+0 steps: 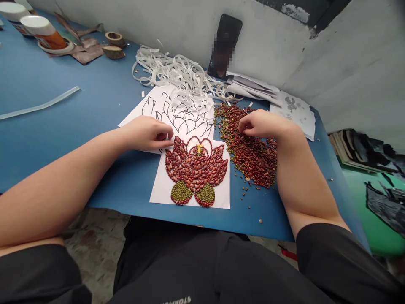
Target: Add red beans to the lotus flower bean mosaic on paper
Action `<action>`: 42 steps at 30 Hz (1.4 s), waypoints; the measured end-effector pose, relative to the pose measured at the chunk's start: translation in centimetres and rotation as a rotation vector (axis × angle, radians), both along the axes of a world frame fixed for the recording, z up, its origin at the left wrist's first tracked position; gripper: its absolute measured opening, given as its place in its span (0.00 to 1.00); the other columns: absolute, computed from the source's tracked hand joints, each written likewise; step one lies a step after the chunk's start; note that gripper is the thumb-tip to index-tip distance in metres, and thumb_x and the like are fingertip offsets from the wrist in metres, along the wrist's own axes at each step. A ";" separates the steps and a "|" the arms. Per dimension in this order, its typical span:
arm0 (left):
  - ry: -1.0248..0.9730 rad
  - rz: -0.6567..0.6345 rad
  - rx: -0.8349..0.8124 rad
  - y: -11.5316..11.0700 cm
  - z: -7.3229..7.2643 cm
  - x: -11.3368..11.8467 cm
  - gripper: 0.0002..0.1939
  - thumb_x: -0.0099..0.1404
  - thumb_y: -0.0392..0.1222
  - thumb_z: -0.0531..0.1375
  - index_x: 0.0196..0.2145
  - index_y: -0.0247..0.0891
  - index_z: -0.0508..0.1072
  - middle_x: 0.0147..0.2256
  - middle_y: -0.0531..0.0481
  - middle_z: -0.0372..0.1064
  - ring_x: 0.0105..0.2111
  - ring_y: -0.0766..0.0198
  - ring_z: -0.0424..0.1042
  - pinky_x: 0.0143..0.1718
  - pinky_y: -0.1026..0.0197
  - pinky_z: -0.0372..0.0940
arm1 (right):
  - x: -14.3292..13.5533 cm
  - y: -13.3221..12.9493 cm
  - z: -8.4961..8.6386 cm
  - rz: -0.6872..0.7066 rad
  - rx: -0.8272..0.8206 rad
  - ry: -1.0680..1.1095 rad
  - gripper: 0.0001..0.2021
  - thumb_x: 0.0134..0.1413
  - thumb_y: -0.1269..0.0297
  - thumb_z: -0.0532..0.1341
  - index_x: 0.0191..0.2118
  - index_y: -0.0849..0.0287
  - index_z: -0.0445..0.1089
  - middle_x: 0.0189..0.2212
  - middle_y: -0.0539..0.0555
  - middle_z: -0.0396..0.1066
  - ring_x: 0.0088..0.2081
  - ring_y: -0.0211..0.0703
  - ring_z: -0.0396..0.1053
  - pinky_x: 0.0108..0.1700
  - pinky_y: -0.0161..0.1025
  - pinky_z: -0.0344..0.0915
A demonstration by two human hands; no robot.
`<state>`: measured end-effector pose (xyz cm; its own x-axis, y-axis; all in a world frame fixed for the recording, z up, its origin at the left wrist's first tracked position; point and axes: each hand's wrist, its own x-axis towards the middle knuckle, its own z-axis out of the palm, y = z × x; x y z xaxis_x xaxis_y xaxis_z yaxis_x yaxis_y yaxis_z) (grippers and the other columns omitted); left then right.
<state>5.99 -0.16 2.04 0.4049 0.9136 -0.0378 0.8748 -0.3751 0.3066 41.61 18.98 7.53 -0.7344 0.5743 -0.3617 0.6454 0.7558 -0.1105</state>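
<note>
On a white paper sheet (221, 200) in front of me lies a flower picture (199, 171) made of dark red beans, with two green-bean leaves below and a few yellow bits near its top. My left hand (148, 133) is at the sheet's upper left corner, its fingers curled and their tips beside a red petal; whether they hold anything is hidden. Over the heap of mixed red and green beans (249, 154) to the right is my right hand (265, 123). Its fingers are bent together in a pinch, and anything in them is too small to make out.
Line-drawn flower sheets (186, 122) lie behind, partly under a tangle of white paper strips (177, 71). A dark phone (225, 44) leans on the wall beside folded papers (253, 86). White-capped jars (42, 31) and wooden pieces (114, 51) stand at the back left. A glue stick (41, 103) lies left.
</note>
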 end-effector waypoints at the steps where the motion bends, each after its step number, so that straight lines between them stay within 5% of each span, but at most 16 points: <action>1: 0.004 0.004 -0.007 0.0 0.1 0.1 0.18 0.70 0.57 0.56 0.37 0.42 0.77 0.27 0.52 0.75 0.26 0.64 0.68 0.33 0.61 0.56 | 0.1 0.0 0.1 -0.005 -0.004 -0.009 0.11 0.49 0.74 0.62 0.35 0.53 0.80 0.35 0.50 0.81 0.35 0.44 0.75 0.38 0.43 0.67; 9: 0.023 0.029 -0.040 0.0 0.4 0.4 0.20 0.69 0.59 0.53 0.36 0.42 0.76 0.27 0.51 0.73 0.27 0.64 0.68 0.34 0.60 0.56 | 0.0 0.6 -0.9 -0.040 0.060 0.097 0.04 0.59 0.63 0.66 0.36 0.53 0.80 0.33 0.52 0.80 0.34 0.47 0.74 0.38 0.46 0.68; 15: 0.013 0.024 -0.025 0.1 -0.3 0.0 0.20 0.69 0.60 0.54 0.36 0.43 0.77 0.27 0.52 0.74 0.27 0.64 0.68 0.34 0.60 0.55 | -1.9 1.1 -5.0 0.056 0.218 0.462 0.14 0.65 0.71 0.60 0.47 0.56 0.84 0.49 0.61 0.81 0.52 0.57 0.77 0.59 0.54 0.71; 23: -0.019 0.019 0.012 0.4 -1.2 -0.4 0.20 0.69 0.60 0.54 0.36 0.44 0.77 0.26 0.52 0.73 0.26 0.63 0.67 0.34 0.59 0.54 | -2.1 1.5 -6.3 0.080 0.256 0.405 0.15 0.63 0.75 0.58 0.42 0.59 0.83 0.46 0.62 0.81 0.48 0.55 0.77 0.56 0.51 0.72; 30: -0.001 0.029 -0.029 0.2 0.0 0.2 0.19 0.68 0.59 0.54 0.36 0.43 0.76 0.27 0.51 0.73 0.26 0.63 0.68 0.34 0.59 0.56 | -0.7 2.0 -4.1 -0.018 0.210 0.367 0.03 0.57 0.67 0.67 0.37 0.56 0.79 0.34 0.55 0.80 0.37 0.48 0.74 0.45 0.47 0.70; 38: -0.030 0.009 -0.011 0.2 -0.4 -0.2 0.18 0.69 0.59 0.55 0.35 0.44 0.76 0.27 0.51 0.74 0.26 0.63 0.69 0.33 0.60 0.57 | 4.3 3.1 1.2 -0.198 0.126 0.391 0.12 0.58 0.54 0.69 0.42 0.54 0.83 0.34 0.56 0.81 0.37 0.51 0.76 0.43 0.49 0.72; 42: -0.040 0.008 -0.005 0.2 -0.6 -0.5 0.18 0.69 0.59 0.56 0.36 0.45 0.77 0.26 0.52 0.74 0.25 0.63 0.69 0.32 0.60 0.56 | 5.4 0.6 5.0 -0.222 0.143 0.327 0.14 0.56 0.51 0.71 0.45 0.52 0.83 0.34 0.55 0.81 0.36 0.52 0.77 0.42 0.51 0.73</action>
